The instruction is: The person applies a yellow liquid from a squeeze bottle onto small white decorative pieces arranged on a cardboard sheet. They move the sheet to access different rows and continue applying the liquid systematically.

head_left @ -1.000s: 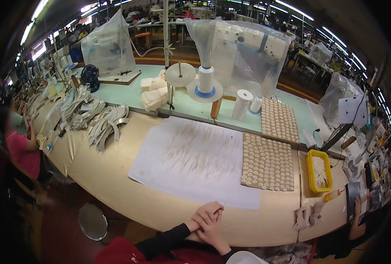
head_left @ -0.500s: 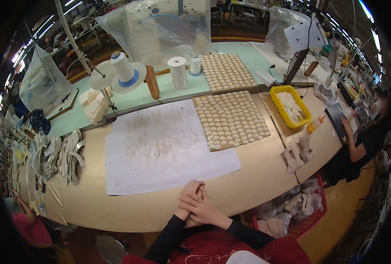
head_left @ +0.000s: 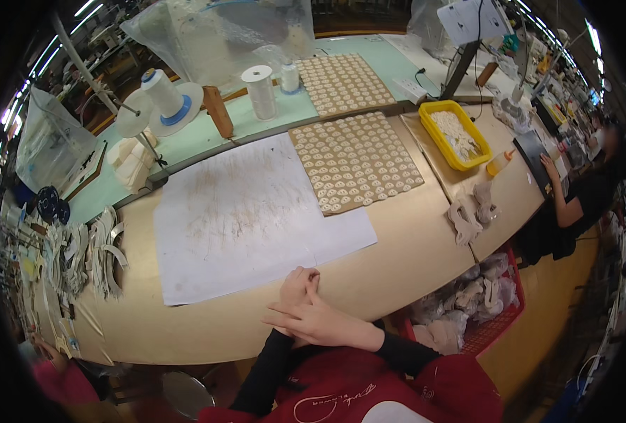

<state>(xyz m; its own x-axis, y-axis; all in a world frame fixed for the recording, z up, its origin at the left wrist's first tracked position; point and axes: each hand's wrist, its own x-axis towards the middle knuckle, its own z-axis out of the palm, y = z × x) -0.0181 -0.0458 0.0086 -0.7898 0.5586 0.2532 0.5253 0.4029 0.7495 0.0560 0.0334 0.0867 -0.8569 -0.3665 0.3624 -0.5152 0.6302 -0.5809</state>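
Note:
My hands are crossed just above the table's near edge, in front of the white sheet [head_left: 232, 247]. My left hand [head_left: 297, 285] has its fingers curled in, and no object shows in it. Across its wrist lies my right hand [head_left: 321, 322], fingers stretched out to the left and a little apart, its thumb up beside the left hand. Brownish streaks mark the sheet. A brown board [head_left: 359, 163] covered with rows of small pale cut pieces overlaps the sheet's right part. Farther back is a second such board [head_left: 345, 84].
On the right are a yellow tray [head_left: 486, 151] of pale bits, an orange-tipped bottle [head_left: 500, 163] and beige bundles [head_left: 462, 224]. A red crate [head_left: 493, 338] of bagged pieces stands below. Thread cones [head_left: 163, 95] line the back; grey strips [head_left: 105, 254] lie left. A co-worker's hand [head_left: 551, 169] is at far right.
My right hand's fingers have loosened from around the left hand and now extend leftward over its wrist. The whole view has shifted, so the table's things sit higher in the picture.

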